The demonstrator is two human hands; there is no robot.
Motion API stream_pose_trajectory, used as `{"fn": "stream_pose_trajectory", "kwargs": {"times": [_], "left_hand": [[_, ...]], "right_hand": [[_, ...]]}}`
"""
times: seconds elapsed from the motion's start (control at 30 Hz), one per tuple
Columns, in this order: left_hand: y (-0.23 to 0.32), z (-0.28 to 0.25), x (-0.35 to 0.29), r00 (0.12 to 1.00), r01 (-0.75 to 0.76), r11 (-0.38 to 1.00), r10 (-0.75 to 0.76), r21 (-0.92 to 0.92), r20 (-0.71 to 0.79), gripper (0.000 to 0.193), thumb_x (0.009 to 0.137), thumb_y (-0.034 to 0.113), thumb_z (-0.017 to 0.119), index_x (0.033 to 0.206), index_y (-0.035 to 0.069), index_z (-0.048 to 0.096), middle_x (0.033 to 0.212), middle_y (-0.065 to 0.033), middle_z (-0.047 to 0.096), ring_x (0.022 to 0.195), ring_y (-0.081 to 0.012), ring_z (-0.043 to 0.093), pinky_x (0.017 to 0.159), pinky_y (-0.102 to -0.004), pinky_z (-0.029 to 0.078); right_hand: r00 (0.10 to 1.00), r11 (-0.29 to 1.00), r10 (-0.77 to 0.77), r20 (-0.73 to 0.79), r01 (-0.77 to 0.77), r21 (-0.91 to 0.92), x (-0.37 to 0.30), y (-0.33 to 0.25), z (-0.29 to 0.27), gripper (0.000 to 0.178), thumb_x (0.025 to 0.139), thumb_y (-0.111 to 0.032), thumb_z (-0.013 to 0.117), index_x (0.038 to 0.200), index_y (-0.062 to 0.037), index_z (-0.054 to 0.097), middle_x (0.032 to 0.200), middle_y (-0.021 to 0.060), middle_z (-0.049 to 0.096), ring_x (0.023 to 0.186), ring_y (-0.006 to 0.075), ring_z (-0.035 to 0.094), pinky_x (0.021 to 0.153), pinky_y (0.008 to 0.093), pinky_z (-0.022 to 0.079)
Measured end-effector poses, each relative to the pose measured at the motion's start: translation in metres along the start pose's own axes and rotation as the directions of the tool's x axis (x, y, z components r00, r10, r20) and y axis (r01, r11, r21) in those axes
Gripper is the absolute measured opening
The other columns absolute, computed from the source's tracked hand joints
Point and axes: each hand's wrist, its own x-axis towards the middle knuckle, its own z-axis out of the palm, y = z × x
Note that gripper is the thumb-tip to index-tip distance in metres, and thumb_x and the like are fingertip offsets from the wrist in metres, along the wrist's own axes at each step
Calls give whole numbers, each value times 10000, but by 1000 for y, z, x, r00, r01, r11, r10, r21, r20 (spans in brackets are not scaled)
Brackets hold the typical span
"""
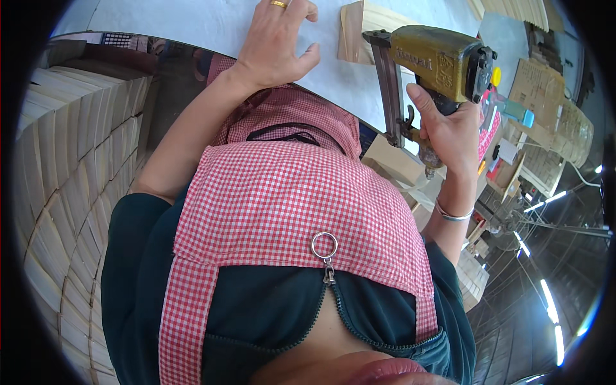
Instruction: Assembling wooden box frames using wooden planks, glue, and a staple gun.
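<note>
My right hand (452, 131) is wrapped around the handle of a gold-yellow pneumatic nail gun (430, 61), thumb up along its side. The gun's dark magazine (388, 90) points down toward the table edge, and a metal air fitting (431, 160) shows below my hand. Beyond the gun's nose lies a pale wooden piece (351, 35) on the white tabletop (212, 22). Over the table to the left is my left hand (273, 48), with a ring on one finger. Its thumb stands apart from the bent fingers, and nothing shows between them. The upper picture edge cuts off some fingertips.
Tall stacks of pale wooden strips (70, 128) rise at my left. On the right are a cardboard box (539, 90), a clear bottle with a blue cap (516, 112) and assorted small items. More wooden pieces (520, 13) lie at the far right.
</note>
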Motion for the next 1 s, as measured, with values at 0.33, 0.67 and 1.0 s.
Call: {"fn": "stream_pose_trajectory", "kwargs": {"times": [0.33,0.67,1.0], "left_hand": [[-37,-26,-19,986,-83,933,128,-350,105,370,668,57,666,984,40,472,1436,-279,436,1389,-481,383,1155,-547,333],[-13,6,-12,991,-15,1000,14,-2,-132,363,683,65,647,1026,-1,549,1341,-281,531,1337,-463,455,1102,-511,411],[-1,1,-13,992,112,993,-113,-33,-59,310,704,20,662,938,111,479,1481,-136,475,1465,-372,349,1187,-452,328]], "right_hand": [[996,996,-80,39,81,-32,12,-2,-9,315,875,-236,821,964,53,732,581,50,636,408,104,496,387,231,363],[1000,995,-18,25,20,-94,54,-12,-25,358,870,-289,821,879,46,697,550,59,600,394,124,518,377,238,395],[997,996,-18,77,25,-88,70,-6,-29,376,869,-307,817,826,44,687,536,51,582,394,119,515,381,233,397]]}}
